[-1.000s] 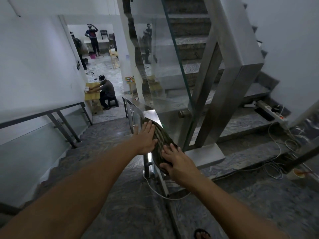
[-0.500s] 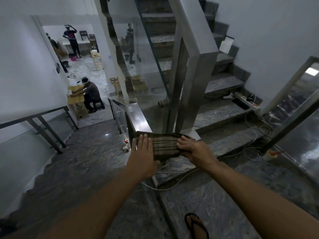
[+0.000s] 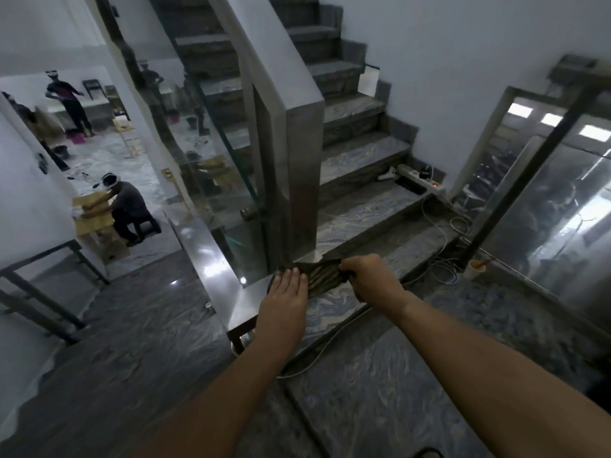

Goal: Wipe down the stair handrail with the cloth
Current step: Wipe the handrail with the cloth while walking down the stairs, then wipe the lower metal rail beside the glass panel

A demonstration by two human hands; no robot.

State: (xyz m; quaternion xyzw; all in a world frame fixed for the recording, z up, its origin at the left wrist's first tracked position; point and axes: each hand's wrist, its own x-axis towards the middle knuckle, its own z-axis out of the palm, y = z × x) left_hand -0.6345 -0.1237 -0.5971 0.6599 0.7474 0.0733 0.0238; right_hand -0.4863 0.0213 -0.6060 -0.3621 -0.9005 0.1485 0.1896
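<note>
Hands work a striped dark cloth (image 3: 322, 276) across the flat steel handrail (image 3: 211, 256): left hand (image 3: 284, 292) pressing flat and open, right hand (image 3: 370, 279) pinching its end, the next stroke likely down the rail.

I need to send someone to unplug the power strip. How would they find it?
Start at the steel handrail post beside the upward stairs. Look right along the lowest steps to the wall: the power strip lies there, long and white, with a red light and cables trailing off it.

the handrail (image 3: 211, 259) is smooth brushed metal with glossy highlights; the cloth (image 3: 322, 276) is soft striped fabric; the stairs (image 3: 357, 160) are polished veined stone.
</note>
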